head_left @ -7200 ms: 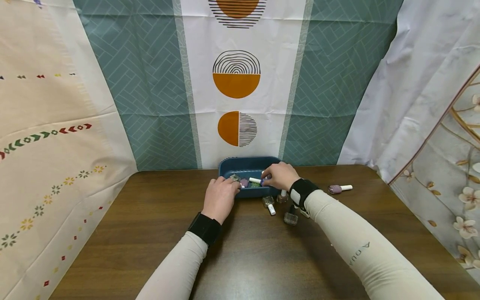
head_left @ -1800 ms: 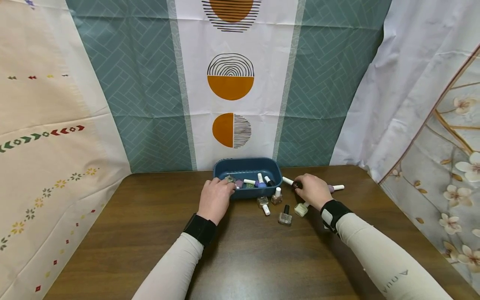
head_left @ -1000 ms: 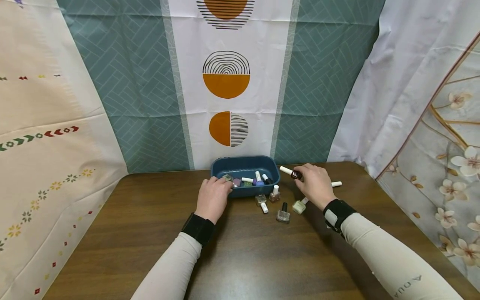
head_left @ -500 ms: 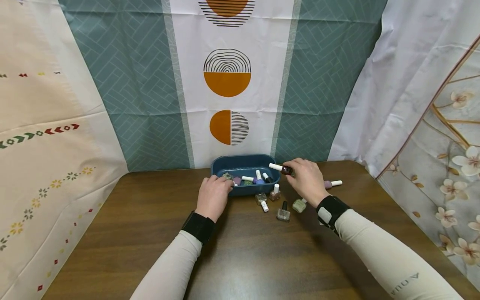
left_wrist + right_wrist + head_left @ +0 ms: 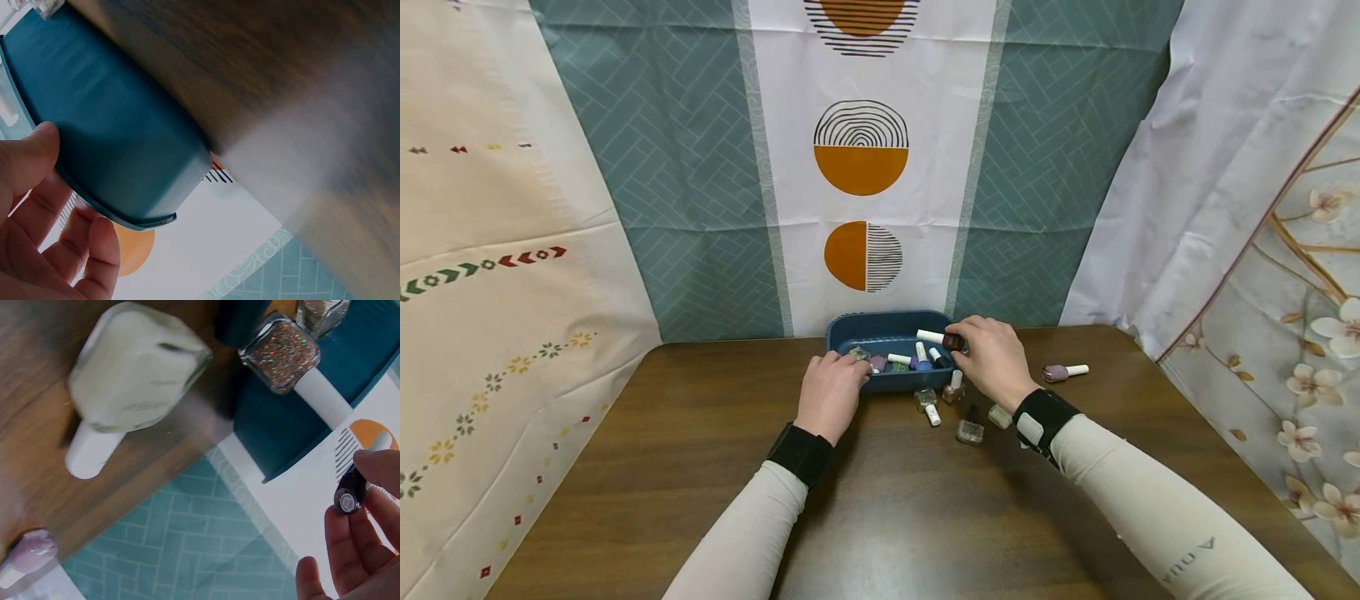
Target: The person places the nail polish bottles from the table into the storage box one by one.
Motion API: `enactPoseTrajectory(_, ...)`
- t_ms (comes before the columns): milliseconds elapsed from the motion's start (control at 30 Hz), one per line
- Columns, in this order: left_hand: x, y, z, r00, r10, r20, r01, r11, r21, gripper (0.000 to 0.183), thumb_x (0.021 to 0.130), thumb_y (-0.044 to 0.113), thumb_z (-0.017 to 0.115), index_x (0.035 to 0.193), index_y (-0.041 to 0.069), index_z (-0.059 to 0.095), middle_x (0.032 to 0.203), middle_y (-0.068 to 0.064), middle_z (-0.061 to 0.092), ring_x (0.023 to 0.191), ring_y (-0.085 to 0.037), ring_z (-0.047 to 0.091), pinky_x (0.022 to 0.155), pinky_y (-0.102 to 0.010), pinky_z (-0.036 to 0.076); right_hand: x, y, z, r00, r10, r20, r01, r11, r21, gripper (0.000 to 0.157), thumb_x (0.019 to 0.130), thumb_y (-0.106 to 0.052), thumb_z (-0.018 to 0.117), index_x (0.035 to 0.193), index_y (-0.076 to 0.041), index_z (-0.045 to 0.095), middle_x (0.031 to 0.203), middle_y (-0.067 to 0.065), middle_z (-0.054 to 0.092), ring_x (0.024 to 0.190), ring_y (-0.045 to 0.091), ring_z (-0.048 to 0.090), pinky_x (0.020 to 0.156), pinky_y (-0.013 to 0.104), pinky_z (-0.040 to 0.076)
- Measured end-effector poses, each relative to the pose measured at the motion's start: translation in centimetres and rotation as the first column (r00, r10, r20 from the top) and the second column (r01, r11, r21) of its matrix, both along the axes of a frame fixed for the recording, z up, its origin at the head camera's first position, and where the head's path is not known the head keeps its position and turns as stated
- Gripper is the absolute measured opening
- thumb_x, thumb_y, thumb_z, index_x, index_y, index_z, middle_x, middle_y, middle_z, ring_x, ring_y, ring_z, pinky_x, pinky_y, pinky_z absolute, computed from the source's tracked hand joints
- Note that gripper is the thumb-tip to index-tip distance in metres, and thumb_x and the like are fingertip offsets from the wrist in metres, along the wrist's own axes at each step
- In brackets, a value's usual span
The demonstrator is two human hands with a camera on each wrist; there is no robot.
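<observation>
My right hand (image 5: 992,358) pinches a dark red nail polish bottle (image 5: 953,342) with a white cap, held above the right end of a blue plastic basket (image 5: 895,382). In the right wrist view, the round base of this nail polish bottle (image 5: 349,495) shows between thumb and fingers. At the basket's left end, my left hand (image 5: 829,392) grips the rim; in the left wrist view the thumb (image 5: 37,150) lies at the edge of the basket wall (image 5: 125,125). Several nail polish bottles lie inside the basket, among them a purple one (image 5: 922,364) with a white cap.
Before the basket stand or lie a glitter polish bottle (image 5: 953,392), a clear-looking one (image 5: 925,400), a black-capped one (image 5: 970,432) and a pale green one (image 5: 1000,417). A mauve bottle (image 5: 1055,373) lies farther right on the wooden table (image 5: 700,467). Patterned cloth (image 5: 865,275) hangs behind.
My right hand picked up the dark red nail polish from the table's right side and carried it left over the basket. The left hand stayed at the basket's rim.
</observation>
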State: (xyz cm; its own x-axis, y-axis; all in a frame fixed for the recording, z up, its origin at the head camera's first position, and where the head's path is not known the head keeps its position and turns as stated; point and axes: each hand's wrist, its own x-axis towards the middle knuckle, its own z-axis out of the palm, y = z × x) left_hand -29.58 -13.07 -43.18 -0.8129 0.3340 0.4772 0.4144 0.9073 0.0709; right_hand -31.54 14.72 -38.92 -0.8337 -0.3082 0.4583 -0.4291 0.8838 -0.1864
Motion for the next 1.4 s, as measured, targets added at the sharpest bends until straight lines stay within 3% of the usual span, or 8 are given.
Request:
enactPoseTrajectory(367,0.0,0.2,-0.5,1.0,-0.006,0.005,0.006,1.0,0.006,0.014,0.1,0.02,0.085,0.113,0.016,0.088,0.105,-0.003,0.083,0.091,-0.027,0.068,0.077,-0.041,0.05,-0.5,-2.0,-0.3,0.997,0.059,0.046,-0.06,0.998,0.025,0.037,0.094,-0.012,0.09,0.129,-0.006,0.08,0.122,0.013,0.077,0.113,0.035,0.072,0.109,0.06,0.05)
enactPoseTrajectory(733,-0.2,0.1,-0.6,1.0,-0.004,-0.025,0.003,1.0,-0.012,0.012,0.099,0.022,0.085,0.111,0.017,0.088,0.103,-0.002,0.083,0.091,-0.026,0.069,0.076,-0.04,0.05,-1.6,-3.0,-0.3,0.986,0.085,0.142,-0.091,0.995,0.038,0.031,0.098,-0.013,0.087,0.127,-0.006,0.081,0.118,0.011,0.079,0.107,0.029,0.075,0.095,0.05,0.058)
enactPoseTrajectory(867,-0.2,0.0,-0.5,1.0,-0.001,-0.022,0.001,1.0,-0.008,0.013,0.099,0.022,0.085,0.111,0.017,0.088,0.104,-0.002,0.083,0.091,-0.026,0.069,0.077,-0.04,0.05,-2.0,-3.4,-0.2,0.976,0.093,0.199,-0.101,0.994,0.031,0.029,0.1,-0.014,0.084,0.128,-0.007,0.08,0.117,0.01,0.08,0.104,0.027,0.076,0.09,0.048,0.06)
enactPoseTrajectory(1100,-0.3,-0.1,-0.5,1.0,0.007,-0.011,-0.007,1.0,-0.009,0.016,0.099,0.022,0.085,0.115,0.018,0.087,0.107,-0.001,0.083,0.091,-0.026,0.068,0.078,-0.04,0.05,-3.0,-4.8,0.3,0.935,0.068,0.349,-0.076,0.997,0.008,0.022,0.101,-0.017,0.081,0.123,-0.012,0.082,0.115,0.006,0.081,0.102,0.025,0.075,0.09,0.048,0.059)
enactPoseTrajectory(1400,-0.1,-0.1,-0.1,1.0,0.013,0.006,-0.013,0.999,-0.036,0.019,0.101,0.024,0.083,0.119,0.018,0.086,0.109,-0.003,0.083,0.093,-0.026,0.067,0.08,-0.04,0.05,-3.6,-6.1,0.2,0.933,0.055,0.355,-0.079,0.995,0.053,0.021,0.1,-0.016,0.083,0.121,-0.012,0.083,0.112,0.006,0.08,0.105,0.026,0.075,0.093,0.049,0.059)
